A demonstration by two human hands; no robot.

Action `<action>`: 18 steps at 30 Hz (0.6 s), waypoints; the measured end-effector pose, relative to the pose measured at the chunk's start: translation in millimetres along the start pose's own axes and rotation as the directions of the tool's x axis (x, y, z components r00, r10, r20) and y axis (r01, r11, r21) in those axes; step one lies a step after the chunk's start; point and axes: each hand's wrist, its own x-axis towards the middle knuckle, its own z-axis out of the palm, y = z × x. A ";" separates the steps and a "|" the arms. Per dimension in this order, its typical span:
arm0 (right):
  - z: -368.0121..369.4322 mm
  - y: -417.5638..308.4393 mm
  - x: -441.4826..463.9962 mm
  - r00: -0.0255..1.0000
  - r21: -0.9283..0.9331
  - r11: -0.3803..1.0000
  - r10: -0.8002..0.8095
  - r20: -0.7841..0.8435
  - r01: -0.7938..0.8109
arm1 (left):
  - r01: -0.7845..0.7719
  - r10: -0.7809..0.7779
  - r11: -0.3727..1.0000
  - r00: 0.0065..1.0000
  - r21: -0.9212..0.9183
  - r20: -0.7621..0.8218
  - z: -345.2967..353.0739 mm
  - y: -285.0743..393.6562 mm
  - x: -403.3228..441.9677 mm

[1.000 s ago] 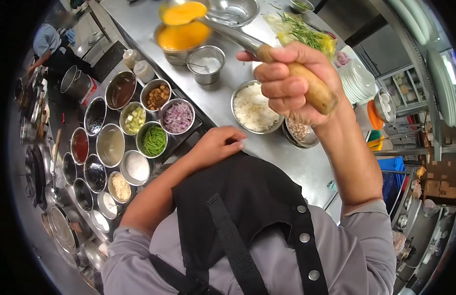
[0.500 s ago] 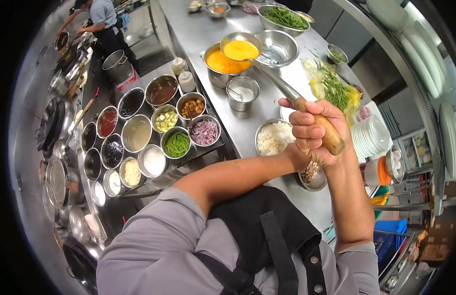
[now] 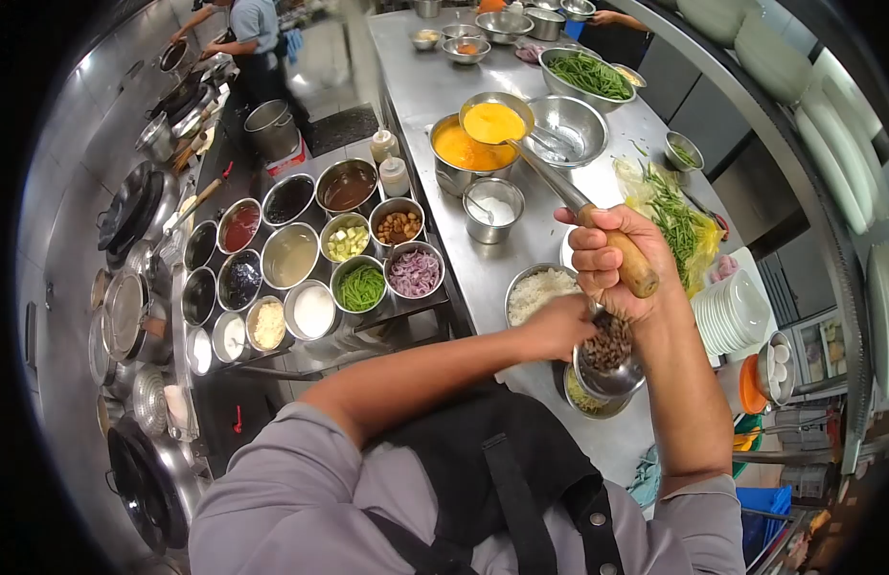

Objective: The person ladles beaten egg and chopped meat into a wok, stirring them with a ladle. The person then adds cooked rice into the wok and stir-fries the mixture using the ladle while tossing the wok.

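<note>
My right hand [image 3: 622, 249] is wrapped round the wooden handle of a large metal ladle [image 3: 550, 174]. Its bowl, full of yellow liquid [image 3: 494, 123] like beaten egg, is over a metal pot [image 3: 454, 177] of similar liquid. My left hand [image 3: 559, 328] reaches across below the right wrist and grips the rim of a small metal bowl [image 3: 612, 381], its fingers partly hidden. The bowl is tilted and contains brown chopped bits [image 3: 609, 343]. Underneath it is another bowl [image 3: 598, 410] with pale yellow-green contents. Beside my left hand is a bowl of white rice [image 3: 540, 292].
A tub of white powder [image 3: 492, 211] and an empty-looking metal bowl [image 3: 567, 129] stand near the pot. Several ingredient tubs [image 3: 291, 254] fill the left rack. Stacked white plates [image 3: 730, 311] and bagged greens [image 3: 670, 216] are at right. Another person [image 3: 258, 57] works at far left.
My left hand has drawn back toward me with the bowl of brown bits, now tilted, uncovering the bowl beneath. The ladle stays over the pot; the whole view has shifted.
</note>
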 end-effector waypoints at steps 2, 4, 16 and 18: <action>0.4 -3.5 2.6 1.000 0.000 1.000 0.015 -0.004 -0.015 | 0.132 -0.161 0.902 0.986 -0.412 -0.035 -28.2 -2.9 -24.6; -0.7 -6.0 6.2 1.000 -0.015 0.999 0.029 0.001 -0.029 | 0.060 -0.219 0.834 0.949 -0.548 -0.228 -50.0 -23.7 -43.0; -10.6 -3.9 24.1 0.998 0.025 1.000 -0.012 0.058 0.011 | -0.198 -0.454 0.629 0.691 -0.752 -0.562 -127.8 -84.7 -114.1; -6.7 -6.1 21.9 0.998 0.062 0.998 0.002 0.066 -0.007 | -0.217 -0.442 0.630 0.689 -0.745 -0.574 -130.8 -82.4 -103.0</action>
